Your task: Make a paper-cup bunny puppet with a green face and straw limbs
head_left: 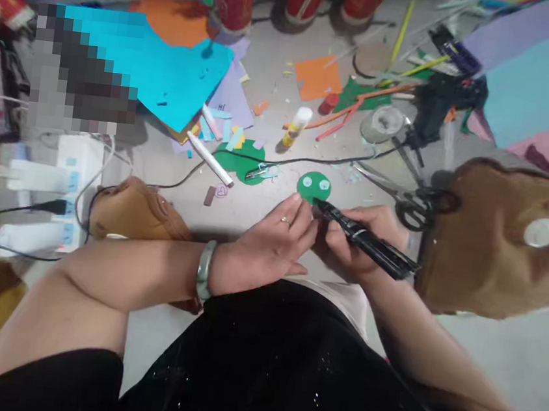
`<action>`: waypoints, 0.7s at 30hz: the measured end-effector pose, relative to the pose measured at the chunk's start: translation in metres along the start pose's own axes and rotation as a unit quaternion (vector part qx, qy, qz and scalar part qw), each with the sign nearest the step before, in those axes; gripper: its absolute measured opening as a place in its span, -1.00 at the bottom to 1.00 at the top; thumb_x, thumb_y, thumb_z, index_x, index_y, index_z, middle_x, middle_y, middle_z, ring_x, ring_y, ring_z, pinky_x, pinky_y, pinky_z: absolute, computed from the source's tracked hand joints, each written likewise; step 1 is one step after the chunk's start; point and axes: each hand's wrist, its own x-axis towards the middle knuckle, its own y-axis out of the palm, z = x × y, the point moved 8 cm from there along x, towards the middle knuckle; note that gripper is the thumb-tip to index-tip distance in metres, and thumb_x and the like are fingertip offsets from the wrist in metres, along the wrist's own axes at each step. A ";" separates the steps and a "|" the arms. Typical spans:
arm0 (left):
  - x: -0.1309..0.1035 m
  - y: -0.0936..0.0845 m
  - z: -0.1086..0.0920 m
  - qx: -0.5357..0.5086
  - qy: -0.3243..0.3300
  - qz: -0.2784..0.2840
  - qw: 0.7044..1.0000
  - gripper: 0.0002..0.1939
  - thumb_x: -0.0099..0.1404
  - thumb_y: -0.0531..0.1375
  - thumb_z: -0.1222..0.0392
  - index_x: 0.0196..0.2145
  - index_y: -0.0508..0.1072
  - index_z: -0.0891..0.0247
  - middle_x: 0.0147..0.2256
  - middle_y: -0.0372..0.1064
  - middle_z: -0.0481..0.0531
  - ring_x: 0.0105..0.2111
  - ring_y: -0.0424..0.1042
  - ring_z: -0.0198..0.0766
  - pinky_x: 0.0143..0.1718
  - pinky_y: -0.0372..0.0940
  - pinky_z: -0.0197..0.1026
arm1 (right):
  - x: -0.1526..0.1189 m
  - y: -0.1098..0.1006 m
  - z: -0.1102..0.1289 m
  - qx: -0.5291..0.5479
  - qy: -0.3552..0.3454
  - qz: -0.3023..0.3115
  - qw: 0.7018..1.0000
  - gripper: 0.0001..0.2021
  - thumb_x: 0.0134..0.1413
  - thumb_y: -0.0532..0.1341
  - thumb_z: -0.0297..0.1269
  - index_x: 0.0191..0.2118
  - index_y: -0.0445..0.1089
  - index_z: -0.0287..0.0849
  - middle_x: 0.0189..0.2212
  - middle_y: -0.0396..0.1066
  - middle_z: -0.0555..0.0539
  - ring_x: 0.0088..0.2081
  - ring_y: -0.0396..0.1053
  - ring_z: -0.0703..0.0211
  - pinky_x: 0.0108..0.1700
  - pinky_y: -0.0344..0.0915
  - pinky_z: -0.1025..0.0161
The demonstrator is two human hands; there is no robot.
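Note:
In my right hand (366, 238) is a black marker pen (369, 241), gripped with its tip pointing down and left at the lower edge of a small green paper circle (314, 185). Two pale round eyes sit on the circle, which lies on the table. My left hand (275, 241) rests palm down just below it. Its fingers are extended and slightly bent, with the fingertips at the circle's lower edge, and the thumb lies apart from them. What is under these fingers is hidden.
Scissors (415, 197) and a brown bag (499, 255) lie to the right. Behind the circle are a black cable (303, 162), a glue stick (296, 129), a clear tape roll (382, 123) and a glue gun (442, 105). A white power strip (77, 191) stands left.

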 end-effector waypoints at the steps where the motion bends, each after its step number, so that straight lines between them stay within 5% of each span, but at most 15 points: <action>1: 0.000 0.000 0.000 -0.001 0.001 0.002 1.000 0.04 0.50 0.20 -0.39 0.46 0.27 0.70 0.40 0.34 0.62 0.47 0.33 0.25 0.58 0.11 0.21 | 0.001 -0.001 0.000 0.002 -0.003 -0.004 1.000 -0.85 0.26 0.37 -0.15 -0.19 0.52 -0.10 -0.53 0.55 0.00 -0.59 0.43 0.22 -0.53 0.29 0.29; 17: 0.001 0.004 0.000 -0.017 -0.002 0.029 0.999 0.03 0.53 0.20 -0.35 0.48 0.20 0.72 0.43 0.25 0.71 0.48 0.31 0.33 0.59 0.06 0.27 | -0.001 -0.001 -0.006 -0.056 0.039 -0.016 0.998 -0.74 0.24 0.30 0.02 -0.26 0.51 -0.07 -0.51 0.54 -0.04 -0.55 0.42 0.18 -0.48 0.32 0.23; 21: 0.001 0.003 0.001 -0.024 -0.006 0.034 0.999 0.04 0.52 0.23 -0.34 0.49 0.19 0.72 0.44 0.25 0.69 0.49 0.29 0.33 0.60 0.05 0.27 | 0.000 -0.003 -0.004 -0.036 0.031 -0.018 0.999 -0.83 0.23 0.34 -0.07 -0.25 0.49 -0.04 -0.48 0.53 -0.01 -0.53 0.43 0.18 -0.47 0.34 0.24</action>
